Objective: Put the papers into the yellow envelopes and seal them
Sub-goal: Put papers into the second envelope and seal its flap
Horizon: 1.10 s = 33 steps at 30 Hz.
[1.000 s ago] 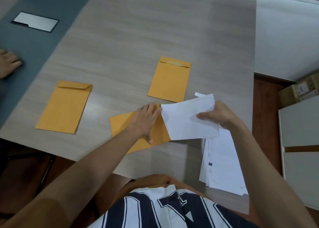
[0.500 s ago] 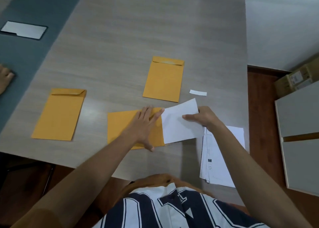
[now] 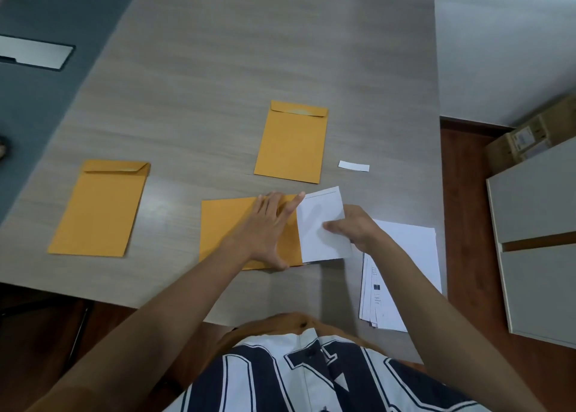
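Note:
A yellow envelope [image 3: 223,224] lies sideways on the table near me, its mouth to the right. My left hand [image 3: 269,229] presses flat on it with fingers spread. A folded white paper [image 3: 321,221] sticks partway out of the envelope's mouth, and my right hand [image 3: 350,229] pinches its right edge. Two more yellow envelopes lie flat with flaps folded over: one at the left [image 3: 99,207], one further back in the middle [image 3: 293,142]. A stack of white papers [image 3: 405,256] lies under my right forearm.
A small white paper strip [image 3: 353,165] lies right of the middle envelope. The wooden table [image 3: 249,53] ends at the right near a brown floor, with a grey cabinet [image 3: 536,240] and a cardboard box [image 3: 530,137]. A white plate [image 3: 34,52] sits in the blue surface at far left.
My right hand has brought the paper down and left, sliding it further into the envelope's mouth. The white strip has come into view. The other person's hand at far left has almost left the frame.

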Each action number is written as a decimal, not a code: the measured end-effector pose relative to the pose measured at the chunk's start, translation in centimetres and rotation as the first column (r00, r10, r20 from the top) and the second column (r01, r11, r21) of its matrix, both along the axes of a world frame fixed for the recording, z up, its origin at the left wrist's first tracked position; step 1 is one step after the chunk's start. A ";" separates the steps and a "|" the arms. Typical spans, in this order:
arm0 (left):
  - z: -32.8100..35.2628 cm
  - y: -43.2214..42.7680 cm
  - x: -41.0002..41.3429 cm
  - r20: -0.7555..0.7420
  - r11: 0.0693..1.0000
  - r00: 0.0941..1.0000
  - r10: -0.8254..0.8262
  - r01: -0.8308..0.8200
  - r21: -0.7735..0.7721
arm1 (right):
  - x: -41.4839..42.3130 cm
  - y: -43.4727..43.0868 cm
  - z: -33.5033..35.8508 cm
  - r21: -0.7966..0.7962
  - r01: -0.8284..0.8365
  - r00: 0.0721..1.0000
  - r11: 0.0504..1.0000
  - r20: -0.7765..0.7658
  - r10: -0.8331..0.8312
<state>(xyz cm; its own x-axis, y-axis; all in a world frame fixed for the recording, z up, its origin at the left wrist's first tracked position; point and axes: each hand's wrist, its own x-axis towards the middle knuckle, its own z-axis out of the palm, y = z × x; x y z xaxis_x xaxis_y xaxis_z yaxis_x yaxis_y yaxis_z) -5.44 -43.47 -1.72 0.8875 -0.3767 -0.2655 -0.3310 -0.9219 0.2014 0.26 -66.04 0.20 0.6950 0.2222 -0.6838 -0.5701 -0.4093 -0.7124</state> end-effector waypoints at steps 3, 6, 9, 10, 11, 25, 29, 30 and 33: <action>0.2 -0.4 0.2 0.016 0.999 1.000 -0.002 0.002 -0.036 | -0.3 1.0 0.3 -0.003 -0.003 1.000 1.000 0.016 0.003; 0.6 -0.5 0.3 0.010 0.999 1.000 0.010 -0.010 -0.034 | -0.1 1.2 0.9 -0.009 -0.045 0.999 0.999 0.020 0.045; 0.9 -0.3 0.0 -0.001 0.999 1.000 0.029 -0.029 -0.038 | 0.2 0.2 1.3 -0.036 -0.115 0.993 0.993 -0.006 0.115; 1.0 -0.3 -0.1 -0.001 0.999 1.000 0.031 -0.031 -0.039 | 0.3 -0.1 1.3 -0.046 -0.126 0.992 0.991 -0.010 0.126; 1.1 -0.4 -0.1 -0.001 0.999 1.000 0.030 -0.030 -0.043 | 0.3 -0.2 1.2 -0.051 -0.129 0.992 0.990 -0.011 0.129; 1.5 -1.4 -0.1 0.046 0.993 0.999 0.018 -0.012 -0.115 | -0.6 1.2 1.0 -0.015 -0.084 0.996 0.996 -0.038 0.084; 1.6 -1.7 0.1 0.063 0.992 0.998 0.010 -0.002 -0.126 | -0.9 2.3 1.0 -0.011 -0.114 0.992 0.993 -0.053 0.113; 1.6 -1.7 0.1 0.061 0.992 0.998 0.012 -0.005 -0.126 | -0.9 2.5 1.0 -0.009 -0.120 0.991 0.993 -0.056 0.119; 1.5 -1.5 0.0 0.066 0.991 0.998 0.024 -0.015 -0.131 | -0.7 2.3 1.2 0.004 -0.134 0.990 0.991 -0.052 0.134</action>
<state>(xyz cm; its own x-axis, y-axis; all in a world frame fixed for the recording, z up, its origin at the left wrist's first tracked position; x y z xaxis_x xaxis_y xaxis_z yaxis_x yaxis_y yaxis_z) -5.48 -44.94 -0.22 0.9091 -0.3866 -0.1550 -0.3300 -0.8956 0.2982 -0.42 -63.73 1.35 0.6221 0.3110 -0.7185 -0.5467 -0.4844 -0.6830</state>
